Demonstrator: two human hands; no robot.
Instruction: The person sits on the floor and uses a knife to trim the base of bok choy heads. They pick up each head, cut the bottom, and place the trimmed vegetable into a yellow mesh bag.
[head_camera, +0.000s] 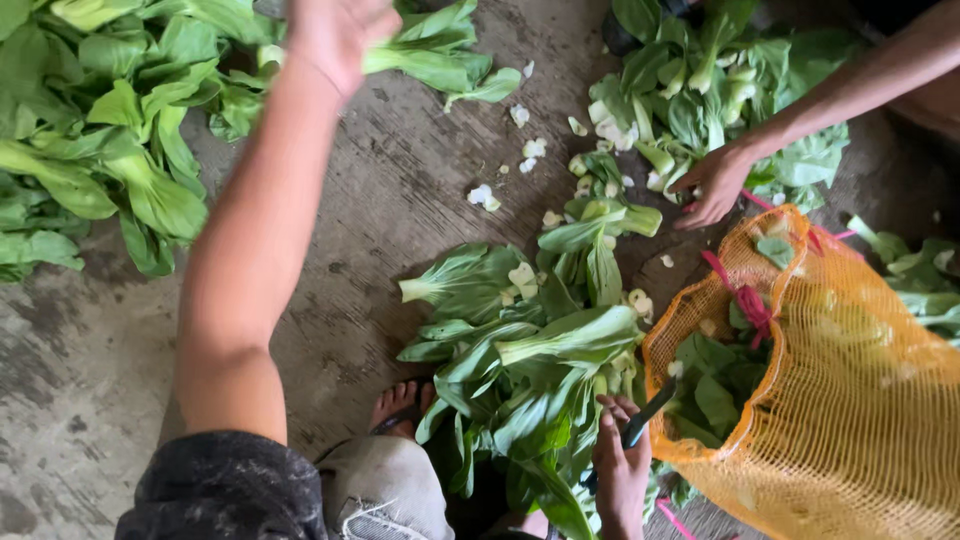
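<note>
Soft, dim daylight, weak shadows, no glare, raised left hand (335, 35) perhaps motion-blurred, edges slightly stretched

Mesh sack (860, 400) right of greens pile (530, 350).

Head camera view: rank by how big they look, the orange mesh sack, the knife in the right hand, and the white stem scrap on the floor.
1. orange mesh sack
2. knife
3. white stem scrap

My one view sits on the person's head, facing steeply down and close onto the concrete floor (380, 200), with their own arms and knee entering from the bottom edge. I have no second view.
</note>
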